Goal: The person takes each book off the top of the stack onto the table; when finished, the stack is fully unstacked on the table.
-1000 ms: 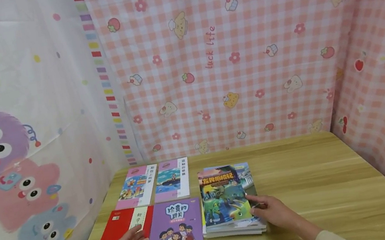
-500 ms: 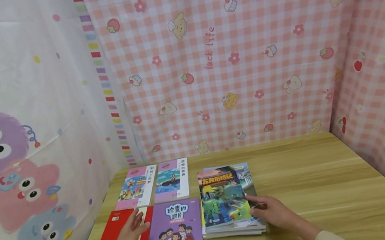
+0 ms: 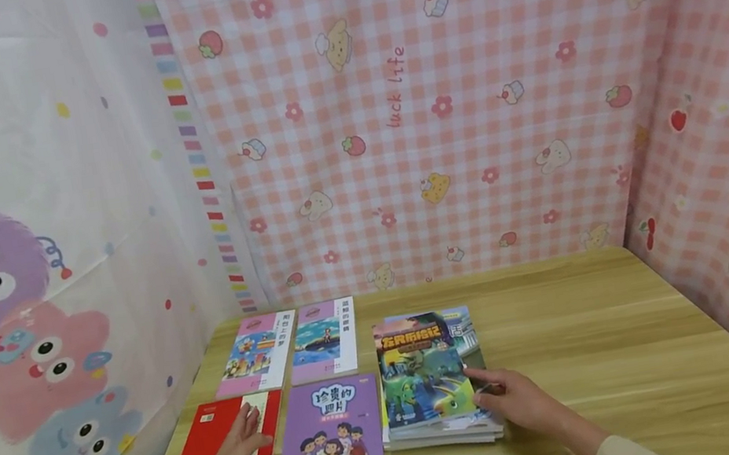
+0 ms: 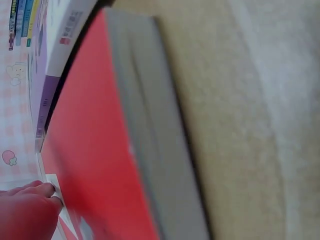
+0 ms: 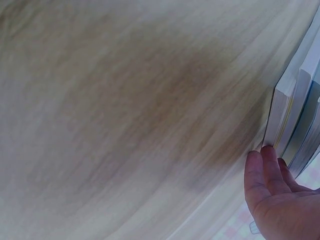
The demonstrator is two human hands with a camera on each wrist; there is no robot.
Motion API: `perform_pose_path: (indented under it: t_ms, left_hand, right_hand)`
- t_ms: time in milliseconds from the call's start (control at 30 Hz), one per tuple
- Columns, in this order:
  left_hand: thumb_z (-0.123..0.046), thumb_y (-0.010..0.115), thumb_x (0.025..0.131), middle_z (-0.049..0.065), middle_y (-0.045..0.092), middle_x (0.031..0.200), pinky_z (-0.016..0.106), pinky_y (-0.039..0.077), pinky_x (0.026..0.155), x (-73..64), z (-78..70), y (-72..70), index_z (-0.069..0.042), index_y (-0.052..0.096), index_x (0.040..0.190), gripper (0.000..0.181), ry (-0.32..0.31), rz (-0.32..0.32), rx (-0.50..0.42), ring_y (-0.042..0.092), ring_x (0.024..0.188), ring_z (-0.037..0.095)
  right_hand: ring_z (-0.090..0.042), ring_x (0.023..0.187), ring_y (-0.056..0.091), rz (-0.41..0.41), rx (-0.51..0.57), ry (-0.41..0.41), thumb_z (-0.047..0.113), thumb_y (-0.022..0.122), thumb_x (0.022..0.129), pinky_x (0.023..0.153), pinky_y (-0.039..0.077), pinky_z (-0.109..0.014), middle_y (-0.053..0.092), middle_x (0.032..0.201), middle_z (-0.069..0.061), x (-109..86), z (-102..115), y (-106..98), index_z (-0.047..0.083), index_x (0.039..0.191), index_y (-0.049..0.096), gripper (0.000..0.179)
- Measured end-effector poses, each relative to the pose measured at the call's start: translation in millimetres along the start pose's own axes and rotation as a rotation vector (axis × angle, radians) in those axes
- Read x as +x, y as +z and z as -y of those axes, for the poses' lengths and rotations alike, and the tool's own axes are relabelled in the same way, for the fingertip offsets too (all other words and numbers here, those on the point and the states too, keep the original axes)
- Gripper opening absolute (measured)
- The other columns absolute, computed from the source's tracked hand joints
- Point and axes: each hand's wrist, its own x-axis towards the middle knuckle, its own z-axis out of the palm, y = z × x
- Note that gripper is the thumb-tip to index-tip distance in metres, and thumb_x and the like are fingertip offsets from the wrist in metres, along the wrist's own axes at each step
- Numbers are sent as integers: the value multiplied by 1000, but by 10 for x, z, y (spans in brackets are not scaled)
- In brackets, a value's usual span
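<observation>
My left hand (image 3: 231, 451) lies on a red book (image 3: 181, 447) at the front left, its fingers over the white strip near the top of the cover. In the left wrist view its fingertips (image 4: 45, 189) touch the far part of that red cover. My right hand (image 3: 516, 398) is at the right side of a book stack (image 3: 443, 435). On top lies a dinosaur comic book (image 3: 424, 377), shifted left over a book with a bluish cover (image 3: 471, 346). In the right wrist view, straight fingers (image 5: 272, 170) touch the edges of the stacked books (image 5: 295, 110).
A purple book (image 3: 331, 447) lies between the red book and the stack. Behind are two pink-and-white books (image 3: 252, 354), side by side. The wooden table (image 3: 606, 348) extends to the right. Patterned cloths (image 3: 435, 129) hang behind and at both sides.
The red book has slid slightly left under my left hand, widening the gap beside the purple book. That hand first reached forward, then moved left. The right hand stays by the stack.
</observation>
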Motion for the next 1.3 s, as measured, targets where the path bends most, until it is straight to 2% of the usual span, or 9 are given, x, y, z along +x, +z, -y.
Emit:
perform_pose_path:
  t_ms: [267,433,500,700,867,1167,1300]
  left_hand:
    - [-28,63,96,25,12,162,67,17,112,-44,-113,38,-9,3,160,90,37,-21,11,12,146,46]
    - [-27,60,99,23,14,162,66,12,114,-75,-219,118,-9,8,160,82,114,37,-21,11,147,45]
    - [-26,60,99,24,15,161,64,12,115,-90,-263,177,-6,10,159,80,164,66,-32,11,147,44]
    - [-18,60,99,27,23,158,59,19,117,-131,-434,464,1,16,156,75,301,106,-54,20,145,45]
    - [-14,62,97,29,26,156,59,21,116,-48,-518,751,4,19,155,74,345,147,-64,23,144,46]
    - [-14,63,96,29,29,155,59,28,113,99,-538,1270,4,21,154,74,332,223,-14,27,142,46]
    - [-15,67,94,27,29,155,57,29,113,130,-525,1416,2,21,155,79,325,249,7,28,142,45]
  right_hand:
    - [-44,122,53,1,-4,-5,20,70,93,101,42,-60,53,138,-25,-2,7,-6,14,137,61,45]
    - [-44,121,54,-14,-10,-4,19,70,93,101,43,-59,54,137,-26,-15,23,-2,12,138,60,47]
    - [-43,120,55,-29,-9,-8,18,70,93,100,43,-59,55,136,-27,-21,24,4,10,139,58,49]
    - [-38,114,58,-41,8,12,20,70,93,98,46,-57,50,139,-30,-25,34,6,6,146,49,58]
    - [-38,113,59,-38,24,24,23,69,94,97,47,-55,44,143,-32,-21,42,4,3,147,45,62]
    - [-50,120,53,-63,14,38,34,64,97,101,41,-62,41,145,-34,-1,35,25,0,151,35,70]
    - [-50,121,52,-66,8,40,33,64,97,102,41,-61,42,144,-34,-2,64,31,-1,151,35,70]
